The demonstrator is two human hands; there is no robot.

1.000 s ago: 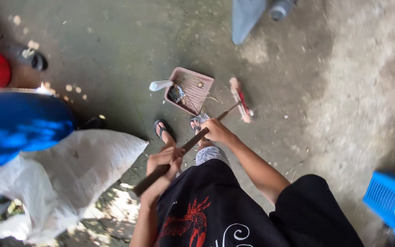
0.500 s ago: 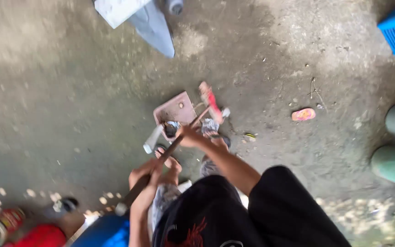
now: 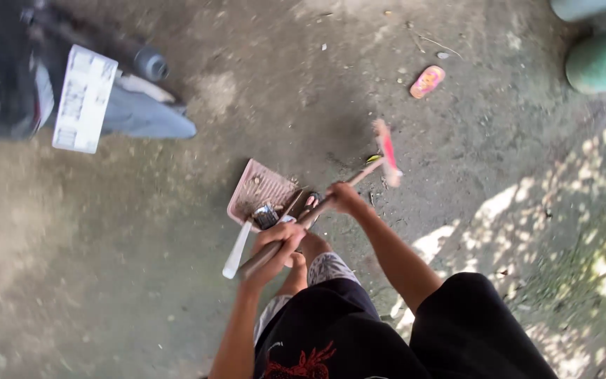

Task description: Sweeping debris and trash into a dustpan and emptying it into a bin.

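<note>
Both my hands grip the dark handle of a broom (image 3: 317,208). My left hand (image 3: 273,247) holds its near end, close to my knee. My right hand (image 3: 346,197) holds it further down, nearer the pink and red broom head (image 3: 386,151), which rests on the dirt ground. A pink dustpan (image 3: 259,191) with a white handle lies on the ground just left of the broom handle, by my feet, with a small dark scrap in it.
A parked motorbike's rear with a white plate (image 3: 82,98) stands at upper left. A small pink sandal (image 3: 427,81) lies at upper right. Green cylinders (image 3: 603,64) stand at the right edge. Sunlit patches cover the ground at right.
My view has swung round, so the motorbike now sits at the upper left and the green cylinders at top right. My hands stay on the broom handle; the head has moved right of the dustpan.
</note>
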